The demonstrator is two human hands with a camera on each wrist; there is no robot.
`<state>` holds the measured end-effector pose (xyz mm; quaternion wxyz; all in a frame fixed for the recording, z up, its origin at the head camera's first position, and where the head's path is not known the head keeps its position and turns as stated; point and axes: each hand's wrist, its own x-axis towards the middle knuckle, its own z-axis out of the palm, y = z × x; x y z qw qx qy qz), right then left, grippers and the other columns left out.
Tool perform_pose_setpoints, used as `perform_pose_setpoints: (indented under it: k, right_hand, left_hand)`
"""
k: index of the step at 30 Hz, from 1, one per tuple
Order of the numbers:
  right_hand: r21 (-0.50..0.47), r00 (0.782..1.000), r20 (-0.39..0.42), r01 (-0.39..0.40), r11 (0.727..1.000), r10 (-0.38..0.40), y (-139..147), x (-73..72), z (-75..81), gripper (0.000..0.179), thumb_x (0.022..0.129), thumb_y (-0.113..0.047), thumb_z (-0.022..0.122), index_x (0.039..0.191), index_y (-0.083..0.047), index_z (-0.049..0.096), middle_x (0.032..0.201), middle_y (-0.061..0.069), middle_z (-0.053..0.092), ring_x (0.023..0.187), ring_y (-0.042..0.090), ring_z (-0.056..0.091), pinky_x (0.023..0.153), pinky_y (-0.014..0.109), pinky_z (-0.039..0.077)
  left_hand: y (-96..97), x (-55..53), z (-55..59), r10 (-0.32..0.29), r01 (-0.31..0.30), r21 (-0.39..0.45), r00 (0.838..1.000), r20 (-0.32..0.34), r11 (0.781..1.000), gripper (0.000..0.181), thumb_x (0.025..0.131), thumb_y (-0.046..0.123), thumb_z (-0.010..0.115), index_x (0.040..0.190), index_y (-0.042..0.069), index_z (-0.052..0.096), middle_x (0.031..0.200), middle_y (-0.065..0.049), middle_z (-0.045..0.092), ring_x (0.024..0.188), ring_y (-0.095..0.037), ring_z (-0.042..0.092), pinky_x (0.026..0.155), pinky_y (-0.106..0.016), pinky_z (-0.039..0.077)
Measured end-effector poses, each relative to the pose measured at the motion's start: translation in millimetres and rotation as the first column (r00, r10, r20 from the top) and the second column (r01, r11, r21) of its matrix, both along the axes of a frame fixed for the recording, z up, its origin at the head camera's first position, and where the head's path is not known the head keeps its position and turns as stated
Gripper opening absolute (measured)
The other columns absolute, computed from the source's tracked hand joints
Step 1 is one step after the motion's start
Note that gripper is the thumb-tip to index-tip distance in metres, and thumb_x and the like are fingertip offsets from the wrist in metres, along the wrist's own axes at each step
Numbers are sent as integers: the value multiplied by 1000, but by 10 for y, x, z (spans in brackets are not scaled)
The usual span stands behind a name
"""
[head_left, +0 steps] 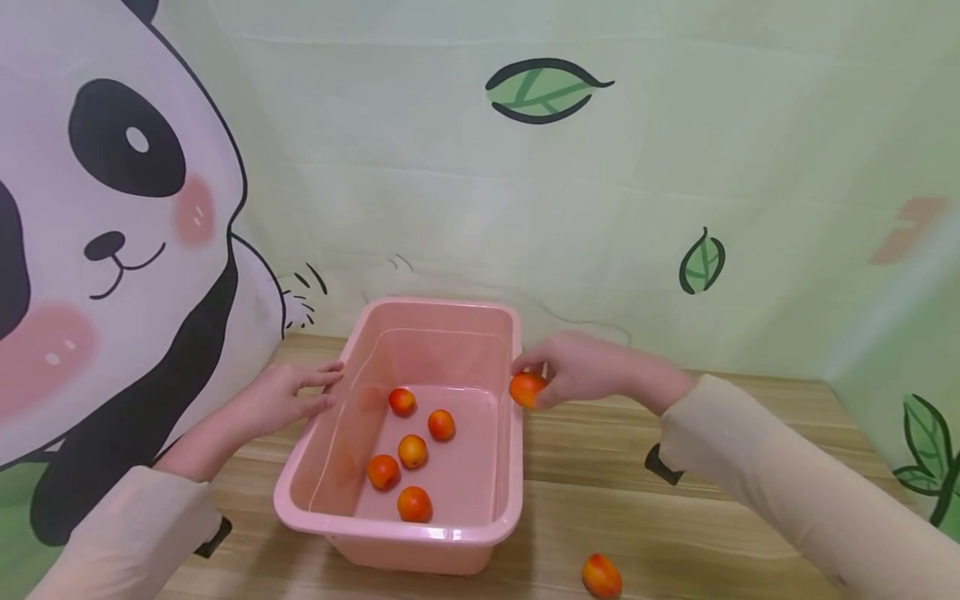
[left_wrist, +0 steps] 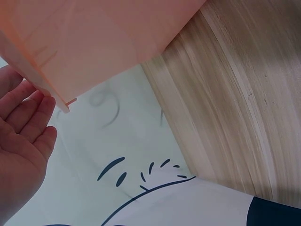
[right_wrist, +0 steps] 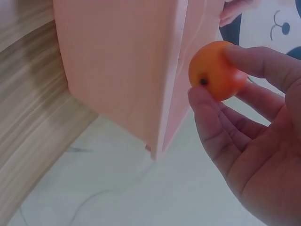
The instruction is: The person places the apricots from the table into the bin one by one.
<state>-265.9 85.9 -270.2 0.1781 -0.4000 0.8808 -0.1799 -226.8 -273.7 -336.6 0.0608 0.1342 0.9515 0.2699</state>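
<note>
A pink plastic basin (head_left: 508, 442) stands on the wooden table, with several small orange-red fruits (head_left: 412, 452) lying on its bottom. My right hand (head_left: 577, 367) pinches another round orange-red fruit (right_wrist: 218, 70) between thumb and fingers, at the basin's right rim. The right wrist view shows a dark stem spot on this fruit. On the opposite side, my left hand (head_left: 281, 398) touches the left rim with its fingertips, the fingers fairly straight. From below, the left wrist view shows those fingers (left_wrist: 35, 110) against the rim's outer edge.
One more orange-red fruit (head_left: 602, 575) lies on the table (head_left: 675, 500) near the front, right of the basin. Behind the table hangs a pale green cloth (head_left: 420, 167) printed with a panda and leaves. Dark bands show at both sleeve cuffs.
</note>
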Motion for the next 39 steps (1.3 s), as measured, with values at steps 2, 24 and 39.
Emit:
perform_pose_setpoints:
  k: [2, 24, 39]
  right_hand:
    - [10, 1000, 0, -18, 1000, 18, -64, -7, -3, 34, 77, -9, 63, 110, -11, 61, 93, -1, 62, 82, 16, 55, 69, 23, 47]
    - [170, 994, -27, -96, 981, 102, -763, 88, -334, 37, 78, -11, 66, 115, -16, 60, 101, -3, 61, 87, 11, 50, 78, 21, 44]
    - [212, 997, 29, -81, 974, 77, -999, 88, -697, 33, 75, -12, 69, 107, -19, 63, 87, -8, 57, 82, 9, 49, 78, 21, 43]
  left_hand:
    - [0, -4, 1, -1, 1, -1, 1000, -1, 1000, 47, 83, 19, 59, 126, 4, 47, 135, -18, 40, 44, -10, 27, 43, -20, 33]
    - [3, 1, 15, -4, 4, 22, 1000, -12, 1000, 45, 84, 17, 59, 125, 2, 48, 134, -17, 41, 118, -40, 41, 46, -21, 42]
    - [-16, -9, -31, -11, 11, 12, 999, -35, 1000, 45, 83, 17, 60, 124, 1, 49, 133, -16, 42, 111, -35, 49, 41, -21, 34]
